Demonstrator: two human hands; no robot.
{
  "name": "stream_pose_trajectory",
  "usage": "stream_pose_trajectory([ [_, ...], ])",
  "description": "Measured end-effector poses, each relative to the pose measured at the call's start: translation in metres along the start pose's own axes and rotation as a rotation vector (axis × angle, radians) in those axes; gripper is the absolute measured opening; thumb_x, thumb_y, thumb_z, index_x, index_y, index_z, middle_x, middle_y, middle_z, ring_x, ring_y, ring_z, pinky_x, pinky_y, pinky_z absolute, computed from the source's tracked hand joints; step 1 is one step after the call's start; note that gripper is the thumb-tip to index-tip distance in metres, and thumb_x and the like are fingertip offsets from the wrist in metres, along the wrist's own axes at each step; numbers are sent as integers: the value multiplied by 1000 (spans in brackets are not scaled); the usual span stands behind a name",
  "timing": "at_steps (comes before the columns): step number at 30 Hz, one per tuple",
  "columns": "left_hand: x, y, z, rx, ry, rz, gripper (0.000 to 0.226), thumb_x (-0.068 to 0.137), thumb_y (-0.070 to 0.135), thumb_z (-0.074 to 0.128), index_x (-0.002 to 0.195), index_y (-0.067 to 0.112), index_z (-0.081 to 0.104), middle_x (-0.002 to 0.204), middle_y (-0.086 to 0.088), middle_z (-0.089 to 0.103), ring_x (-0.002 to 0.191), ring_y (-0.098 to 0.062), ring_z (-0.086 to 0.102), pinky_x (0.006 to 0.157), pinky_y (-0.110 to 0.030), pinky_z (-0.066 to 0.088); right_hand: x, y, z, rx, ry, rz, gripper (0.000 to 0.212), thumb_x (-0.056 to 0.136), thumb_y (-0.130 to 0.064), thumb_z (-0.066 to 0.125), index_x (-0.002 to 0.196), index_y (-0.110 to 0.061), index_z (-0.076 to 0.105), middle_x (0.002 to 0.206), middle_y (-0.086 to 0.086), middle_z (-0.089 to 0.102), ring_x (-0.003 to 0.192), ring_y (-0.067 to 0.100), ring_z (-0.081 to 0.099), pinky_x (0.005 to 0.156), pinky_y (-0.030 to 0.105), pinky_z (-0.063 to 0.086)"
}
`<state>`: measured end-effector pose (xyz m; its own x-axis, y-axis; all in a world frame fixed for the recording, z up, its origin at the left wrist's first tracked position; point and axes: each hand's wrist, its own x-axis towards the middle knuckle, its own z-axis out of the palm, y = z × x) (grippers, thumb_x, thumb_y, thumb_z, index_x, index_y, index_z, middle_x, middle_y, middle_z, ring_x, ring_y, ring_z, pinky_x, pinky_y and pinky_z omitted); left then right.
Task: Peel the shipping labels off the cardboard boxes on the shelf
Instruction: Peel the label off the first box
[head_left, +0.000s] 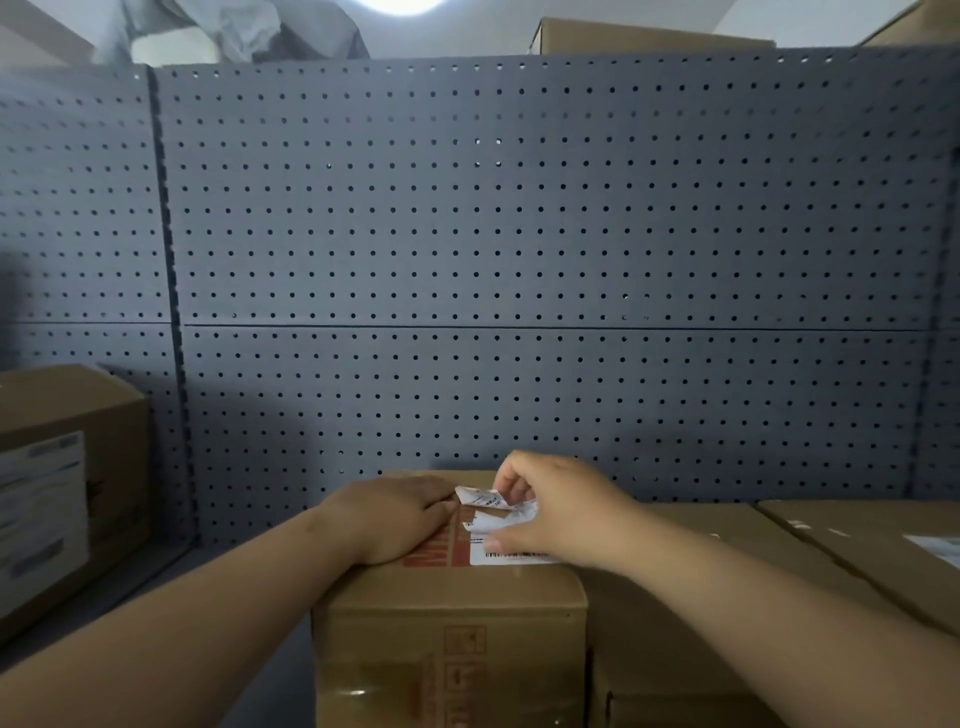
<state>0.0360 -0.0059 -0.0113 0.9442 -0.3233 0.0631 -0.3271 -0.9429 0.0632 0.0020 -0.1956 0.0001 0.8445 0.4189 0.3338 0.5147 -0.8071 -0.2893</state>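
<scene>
Pinning the cardboard box (452, 623) down, the left hand (400, 514) lies flat on the left side of the box top with its fingers straight and together. This is probably so the box cannot slide or tip on the shelf while the paper is pulled. In this one head view the right hand (556, 509) works at the right side of the same top. Its thumb and fingers are closed on a lifted flap of the shipping label (511, 557), which curls up white and ragged towards the far edge. The barcode strip along the near edge is glued down, and red print shows on the cardboard beside it. The job on this box looks about half done (the paper seems to be tearing, not lifting whole).

At the shelf's left end stands another box (78, 467) with a label on its front face (39, 509), untouched. Lower boxes (701, 597) butt against the held one on the right, and one at the right edge carries a further label (935, 545). A grey pegboard panel (519, 234) closes the back. Nothing blocks the pull, though the right forearm crosses over the neighbouring box.
</scene>
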Motion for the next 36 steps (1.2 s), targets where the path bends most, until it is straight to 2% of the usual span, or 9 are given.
stream_pose_trajectory([
  [6, 5, -7, 4, 1, -22, -7, 47, 101, 48, 20, 147, 43, 24, 155, 13, 27, 141, -13, 29, 113, -33, 24, -7, -8, 5, -127, 84, -201, 8, 89, -29, 61, 88, -21, 62, 85, -12, 58, 77, 0, 50, 69, 23, 41],
  [9, 5, -7, 4, 11, -39, -15, 49, 101, 48, 21, 149, 39, 23, 157, 11, 24, 143, -13, 26, 115, -31, 20, -43, -17, -11, 84, 11, -386, 6, 85, -22, 65, 79, -24, 65, 77, -19, 59, 74, -5, 51, 71, 13, 41],
  [12, 3, -2, 0, 46, -38, -27, 49, 101, 48, 20, 149, 38, 21, 157, 9, 23, 143, -14, 25, 114, -32, 20, -66, -17, -49, 403, -32, -313, 26, 77, -7, 73, 66, -29, 66, 68, -20, 64, 68, -4, 60, 69, 11, 46],
  [16, -4, 3, -5, 59, -35, -28, 48, 102, 48, 19, 149, 39, 22, 156, 8, 26, 142, -15, 28, 113, -34, 23, -43, 2, -80, 703, 324, -166, 20, 75, 4, 68, 68, -13, 60, 59, -7, 64, 57, 1, 59, 58, 13, 48],
  [19, -6, 5, -7, 65, -32, -13, 48, 102, 48, 20, 148, 39, 23, 156, 8, 28, 141, -15, 30, 113, -34, 23, -24, 10, -99, 891, 521, -127, 18, 81, 1, 64, 72, -13, 57, 59, -7, 63, 60, 5, 60, 62, 15, 50],
  [25, -5, 10, -15, -21, 2, -14, 44, 102, 40, 31, 145, 33, 35, 148, 5, 41, 133, -15, 41, 109, -31, 29, -10, 16, -100, 1017, 398, 10, 20, 86, 1, 60, 72, -13, 54, 70, 4, 59, 62, 13, 54, 60, 22, 45],
  [29, -1, 21, -29, -633, 209, 22, 42, 99, 44, 38, 132, 21, 53, 133, 5, 55, 122, -15, 52, 108, -34, 35, -4, 15, -89, 1120, 335, 79, 21, 86, 1, 60, 72, -14, 53, 68, 2, 60, 62, 14, 56, 60, 24, 46],
  [32, 1, 36, -42, -1158, 197, 105, 54, 88, 56, 45, 128, 21, 55, 125, 6, 63, 113, -11, 60, 104, -33, 42, -1, 15, -79, 1128, 292, 81, 21, 86, 1, 59, 73, -14, 53, 71, 3, 59, 59, 11, 56, 60, 24, 43],
  [36, 6, 53, -50, -1339, 101, 208, 62, 72, 59, 54, 118, 18, 63, 111, 4, 71, 104, -12, 65, 98, -32, 45, 2, 13, -67, 1138, 241, 56, 19, 86, 1, 60, 76, -14, 54, 73, 4, 60, 61, 9, 58, 58, 19, 47],
])
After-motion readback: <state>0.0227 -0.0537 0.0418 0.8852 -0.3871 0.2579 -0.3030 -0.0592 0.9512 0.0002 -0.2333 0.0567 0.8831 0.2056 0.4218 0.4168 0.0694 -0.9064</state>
